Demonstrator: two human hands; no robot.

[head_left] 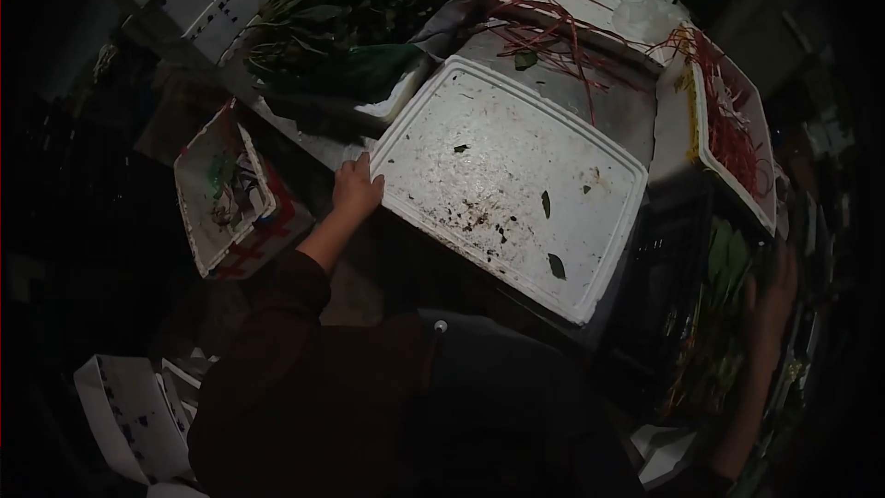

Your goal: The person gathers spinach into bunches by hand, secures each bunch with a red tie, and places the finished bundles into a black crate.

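Observation:
A white foam box lid [498, 157] lies in front of me, dotted with dirt and a few torn leaves. My left hand [358, 186] grips its left edge near the corner, fingers curled against the rim. Far to the right, my right hand [776, 286] reaches over leafy greens [724, 314] with reddish stems beside a black crate [659, 258]. Blur and darkness obscure the fingers of that hand, and I cannot make out whether they touch the greens.
A foam box [733, 129] of red ties stands at the right. More red ties [572, 37] lie behind the lid. Bundled greens [359, 9] are piled at the back left. A taped foam box [217, 194] with scraps sits at left, with stacked white boxes [217, 0] beyond.

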